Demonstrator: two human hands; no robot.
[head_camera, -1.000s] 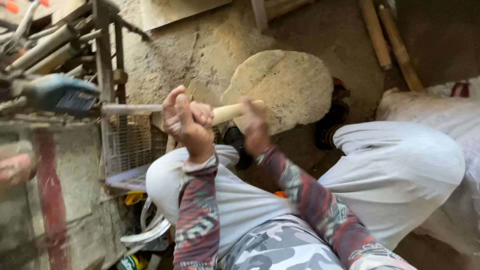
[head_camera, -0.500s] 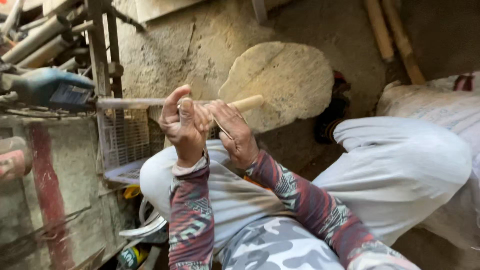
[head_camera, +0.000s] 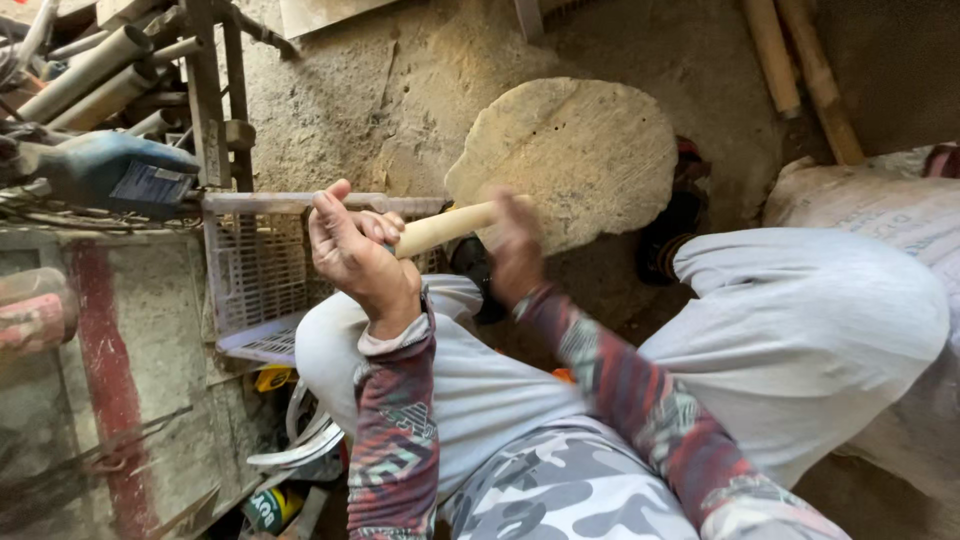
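Right hand (head_camera: 515, 245) slid outward, blurred, grip unclear | left hand (head_camera: 355, 250) clasps one wooden stick (head_camera: 445, 228)

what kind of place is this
Probably a rough workshop or work yard with a dirt floor. Metal pipes are stacked at upper left, a blue power tool lies beside them, and the left hand grips a wooden handle over a flat stone slab.

Right hand (head_camera: 515, 245) motion-blurred over the wooden stick (head_camera: 445, 228), its grip unclear; stick's near end hidden inside left hand (head_camera: 355, 255).
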